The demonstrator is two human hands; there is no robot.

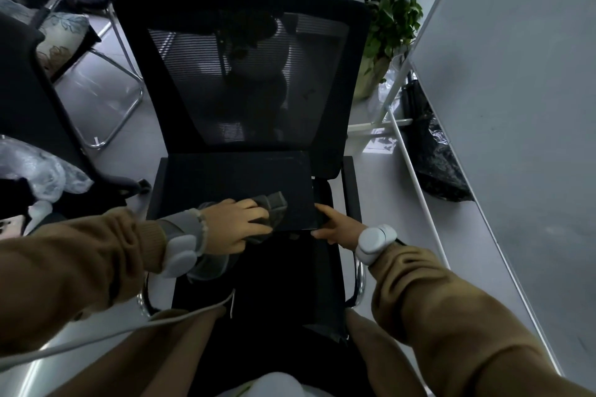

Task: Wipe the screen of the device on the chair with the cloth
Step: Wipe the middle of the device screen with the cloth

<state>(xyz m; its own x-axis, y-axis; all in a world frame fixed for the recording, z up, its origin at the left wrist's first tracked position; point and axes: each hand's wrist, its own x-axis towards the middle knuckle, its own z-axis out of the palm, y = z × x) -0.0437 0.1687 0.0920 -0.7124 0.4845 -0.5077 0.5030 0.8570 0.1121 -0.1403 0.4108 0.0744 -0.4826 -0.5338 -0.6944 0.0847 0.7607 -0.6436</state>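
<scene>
- Nearest: two brown sleeves reach fwd over the chair (258, 284) seat; white bands sit on both wrists.
- Left hand (237, 226) lies palm down, fingers curled over a grey cloth (274, 206), pressing it flat on the device (232, 184). Flat palm spreads pressure, so the wipe covers more glass per pass.
- Right hand (335, 227) pinches the device's near-right corner, thumb under the edge and forefinger along the side, prob. to stop the slab sliding on the fabric seat while the other hand rubs.
- Device is a dark slab w/ its screen up, lying across the back of the seat; far edge looks to meet the foot of the mesh backrest (248, 80), though dark-on-dark makes that contact hard to judge.
- Cloth sits at the screen's near-right part; left and far areas are bare of it, so most of the wiping seems yet to do.
- Beyond: potted plants (392, 22) behind the chair, other chairs at left, a white panel at right.
</scene>
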